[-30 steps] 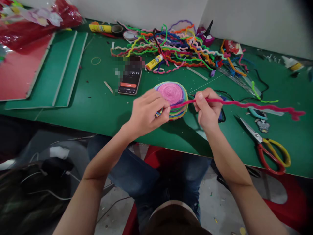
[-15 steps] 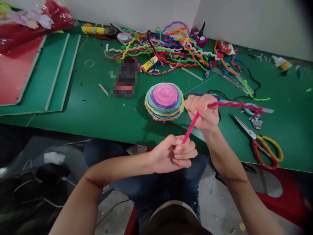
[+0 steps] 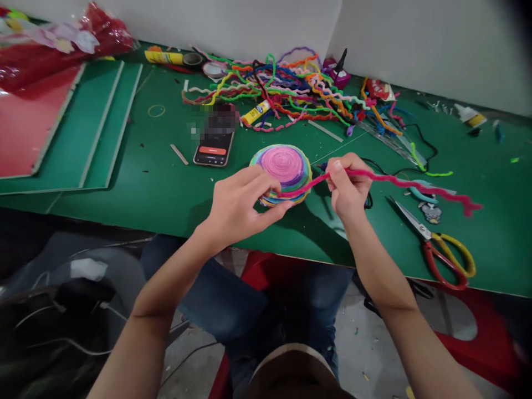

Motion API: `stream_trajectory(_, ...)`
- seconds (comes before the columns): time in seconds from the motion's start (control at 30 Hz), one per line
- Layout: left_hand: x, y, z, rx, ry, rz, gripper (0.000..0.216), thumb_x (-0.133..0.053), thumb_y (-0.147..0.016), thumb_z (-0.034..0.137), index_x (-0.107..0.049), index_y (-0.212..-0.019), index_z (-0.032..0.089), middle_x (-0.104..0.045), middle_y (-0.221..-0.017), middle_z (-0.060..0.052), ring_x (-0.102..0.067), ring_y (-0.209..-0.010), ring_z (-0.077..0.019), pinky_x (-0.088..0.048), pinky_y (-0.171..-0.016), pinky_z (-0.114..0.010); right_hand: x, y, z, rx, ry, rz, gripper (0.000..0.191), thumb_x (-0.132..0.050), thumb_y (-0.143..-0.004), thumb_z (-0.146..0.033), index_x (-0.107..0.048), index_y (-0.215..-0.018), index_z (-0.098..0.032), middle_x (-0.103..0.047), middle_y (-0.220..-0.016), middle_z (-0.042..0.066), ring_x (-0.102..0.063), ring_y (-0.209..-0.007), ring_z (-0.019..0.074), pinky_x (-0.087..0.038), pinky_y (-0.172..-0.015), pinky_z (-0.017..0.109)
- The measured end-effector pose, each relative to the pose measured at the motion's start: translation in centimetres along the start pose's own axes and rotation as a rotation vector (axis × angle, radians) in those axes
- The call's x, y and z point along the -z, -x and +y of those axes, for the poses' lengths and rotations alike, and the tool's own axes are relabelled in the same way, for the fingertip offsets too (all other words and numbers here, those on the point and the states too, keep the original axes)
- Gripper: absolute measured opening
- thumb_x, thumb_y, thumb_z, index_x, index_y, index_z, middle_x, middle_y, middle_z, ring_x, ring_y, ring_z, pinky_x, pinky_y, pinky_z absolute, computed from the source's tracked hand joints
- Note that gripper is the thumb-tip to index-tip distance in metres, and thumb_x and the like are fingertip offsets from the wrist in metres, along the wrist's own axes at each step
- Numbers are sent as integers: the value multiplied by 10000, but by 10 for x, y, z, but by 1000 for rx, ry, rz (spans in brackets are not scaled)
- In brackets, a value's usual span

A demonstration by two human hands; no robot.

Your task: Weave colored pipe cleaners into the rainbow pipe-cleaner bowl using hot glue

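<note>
A domed piece coiled from colourful pipe cleaners rests on the green table, pink at its top with purple, teal and yellow rings below. My left hand reaches over its near left side, fingertips on the end of a dark pink pipe cleaner against the coils, thumb along the lower edge. Just right of the dome, my right hand pinches that same pipe cleaner between thumb and fingers. The strand runs slack between both hands; its wavy free end trails right. A blue tool with a dark tip is mostly hidden behind my right hand.
Large scissors with red and yellow handles lie at the right. Behind the dome are a phone, a yellow glue stick and a heap of pipe cleaners. Green boards and a red plastic bag occupy the left.
My left hand has moved up and left from below the dome onto its side, bringing the pipe cleaner's end along. My right hand keeps its hold, slightly lower and turned.
</note>
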State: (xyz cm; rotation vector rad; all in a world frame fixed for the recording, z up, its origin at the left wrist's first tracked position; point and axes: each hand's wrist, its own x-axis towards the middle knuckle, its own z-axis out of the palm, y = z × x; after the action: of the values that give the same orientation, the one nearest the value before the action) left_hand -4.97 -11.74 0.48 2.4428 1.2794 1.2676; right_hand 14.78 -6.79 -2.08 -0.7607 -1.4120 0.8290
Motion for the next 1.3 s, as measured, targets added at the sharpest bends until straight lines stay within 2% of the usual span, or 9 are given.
stream_trajectory(0.13,-8,6,-6,-166,-196,65,112,-614,-828,258,-601,-756,174,-615,-689,-12,-549,-654,-126,-397,-603,-249,0,-1,1,-8,-3,20,383,-617,-840,-438,-489,-577,-191,-420,-496,-71,-359,-442,42,-266,-443,219)
stream_trajectory(0.3,-12,7,-5,-222,-224,124,184,-598,-810,209,-554,-633,181,-561,-589,11,-482,-580,-110,-349,-551,-249,0,0,2,-28,32,26,400,-618,-833,-460,-487,-566,-192,-412,-485,-73,-363,-439,44,-280,-450,224)
stream_trajectory(0.43,-13,5,-3,-116,1,104,274,-558,-810,170,-488,-546,175,-488,-524,21,-434,-543,-94,-357,-541,-242,-2,0,3,-35,-12,-19,384,-617,-837,-455,-496,-580,-196,-418,-487,-75,-364,-433,43,-273,-445,223)
stream_trajectory(0.63,-16,3,-2,147,542,-28,318,-545,-805,175,-437,-506,171,-396,-487,42,-381,-484,-68,-320,-470,-216,2,-4,3,-30,-40,-70,387,-632,-812,-494,-508,-581,-210,-397,-469,-79,-370,-436,52,-301,-448,221)
stream_trajectory(0.7,-17,3,0,232,627,-57,316,-536,-812,187,-458,-507,171,-409,-480,41,-390,-478,-69,-324,-465,-217,5,-5,5,-36,-49,-82,369,-638,-807,-498,-522,-599,-217,-400,-466,-82,-367,-423,51,-297,-434,216)
stream_trajectory(0.83,-16,3,2,151,464,-63,284,-559,-815,179,-499,-538,167,-439,-501,44,-398,-487,-58,-319,-482,-220,7,-7,7,-28,-39,-129,482,-526,-859,-570,-504,-546,-204,-386,-439,-67,-344,-387,48,-273,-404,221)
stream_trajectory(0.93,-10,0,-4,60,362,-6,294,-552,-811,187,-467,-529,173,-427,-496,42,-391,-490,-65,-325,-489,-230,6,-7,7,-51,20,-88,616,-433,-859,-660,-439,-455,-195,-341,-415,-49,-297,-374,51,-224,-384,236)
stream_trajectory(1.1,0,-4,-14,26,303,-10,332,-524,-805,275,-440,-496,189,-455,-471,9,-420,-484,-100,-347,-475,-266,2,-8,7,-87,84,-6,635,-494,-825,-660,-365,-423,-186,-278,-408,-59,-251,-387,46,-199,-399,241)
stream_trajectory(1.3,4,-5,-19,-123,183,48,268,-531,-803,230,-487,-540,196,-510,-512,5,-453,-520,-110,-378,-499,-273,0,-8,11,-219,131,-102,640,-491,-834,-637,-353,-402,-186,-293,-365,-70,-253,-346,27,-192,-370,230)
